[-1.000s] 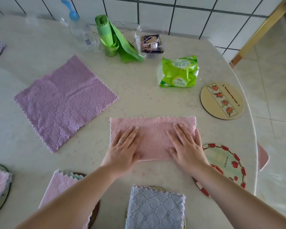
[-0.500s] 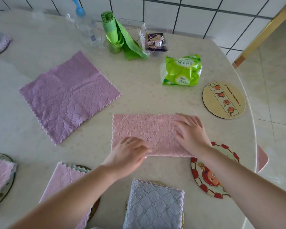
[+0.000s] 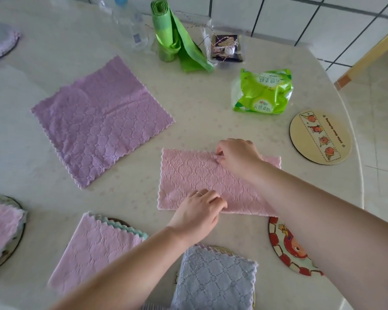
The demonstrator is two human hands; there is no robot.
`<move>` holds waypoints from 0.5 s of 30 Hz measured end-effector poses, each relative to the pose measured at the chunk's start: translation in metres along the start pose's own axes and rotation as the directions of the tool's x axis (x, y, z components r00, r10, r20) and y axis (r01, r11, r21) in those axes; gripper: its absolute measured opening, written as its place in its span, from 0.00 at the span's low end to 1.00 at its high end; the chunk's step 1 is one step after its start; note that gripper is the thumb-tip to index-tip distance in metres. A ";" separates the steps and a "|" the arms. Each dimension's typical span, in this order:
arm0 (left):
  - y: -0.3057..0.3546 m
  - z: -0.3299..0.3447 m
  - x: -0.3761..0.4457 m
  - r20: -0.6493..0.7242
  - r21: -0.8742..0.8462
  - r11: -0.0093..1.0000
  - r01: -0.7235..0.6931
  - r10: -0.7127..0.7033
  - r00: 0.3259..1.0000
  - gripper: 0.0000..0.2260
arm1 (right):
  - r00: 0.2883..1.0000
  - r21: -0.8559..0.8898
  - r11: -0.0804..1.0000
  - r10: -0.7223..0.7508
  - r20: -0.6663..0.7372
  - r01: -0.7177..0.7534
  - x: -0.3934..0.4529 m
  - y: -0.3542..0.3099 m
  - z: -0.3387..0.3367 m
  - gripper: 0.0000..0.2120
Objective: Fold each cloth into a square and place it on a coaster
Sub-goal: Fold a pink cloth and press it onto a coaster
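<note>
Head view: the pink cloth (image 3: 188,175) is lying on the pale table (image 3: 199,113), folded into a long rectangle, and both hands are working on it. The left hand (image 3: 199,213) is pinching the near edge of the cloth about midway along, fingers curled onto the fabric (a thin ring is showing on 1 finger). The right hand (image 3: 235,157) is pinching the far edge, a little to the right of the left hand's grip, with the fabric puckering slightly under its fingertips. The right forearm is crossing over the cloth's right part.

Just right of the near grip, a red-rimmed coaster (image 3: 287,249) is sitting partly under the right forearm. Right of the far grip, a beige coaster (image 3: 320,137) is lying bare, apart from the cloth. Left of both grips, a purple cloth (image 3: 101,121) is spread out flat and unfolded. Nearer the person than the left hand, a folded grey cloth (image 3: 213,280) is resting on a coaster, and beside it a folded lilac cloth (image 3: 92,249) is covering another.

Beyond the far grip, a green tissue pack (image 3: 263,92), a green bag roll (image 3: 173,34) and a clear bottle (image 3: 130,25) are standing near the tiled wall.
</note>
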State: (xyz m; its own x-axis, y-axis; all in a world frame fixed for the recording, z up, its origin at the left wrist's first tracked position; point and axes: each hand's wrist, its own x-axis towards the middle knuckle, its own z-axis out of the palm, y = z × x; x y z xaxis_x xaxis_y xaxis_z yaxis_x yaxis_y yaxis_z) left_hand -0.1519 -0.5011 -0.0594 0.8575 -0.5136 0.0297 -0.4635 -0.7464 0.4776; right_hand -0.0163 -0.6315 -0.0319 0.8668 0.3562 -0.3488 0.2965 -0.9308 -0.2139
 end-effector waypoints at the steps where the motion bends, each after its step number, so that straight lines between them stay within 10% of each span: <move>1: 0.000 -0.001 0.001 -0.004 0.003 1.000 -0.004 0.004 1.000 0.08 | 1.000 -0.003 1.000 0.001 0.009 -0.001 0.000 0.000 -0.001 0.10; 15: -0.086 -0.069 0.022 0.014 0.300 0.951 0.078 -0.086 0.996 0.10 | 0.956 0.460 0.844 0.291 0.038 -0.275 -0.041 0.028 0.018 0.03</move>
State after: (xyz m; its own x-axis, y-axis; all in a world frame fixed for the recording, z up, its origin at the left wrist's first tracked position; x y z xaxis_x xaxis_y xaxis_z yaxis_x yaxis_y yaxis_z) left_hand -0.0777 -0.4186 -0.0396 0.8909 -0.4535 -0.0233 -0.4412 -0.8765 0.1925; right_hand -0.0508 -0.6707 -0.0395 0.8999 0.0728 -0.4300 -0.1725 -0.8461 -0.5043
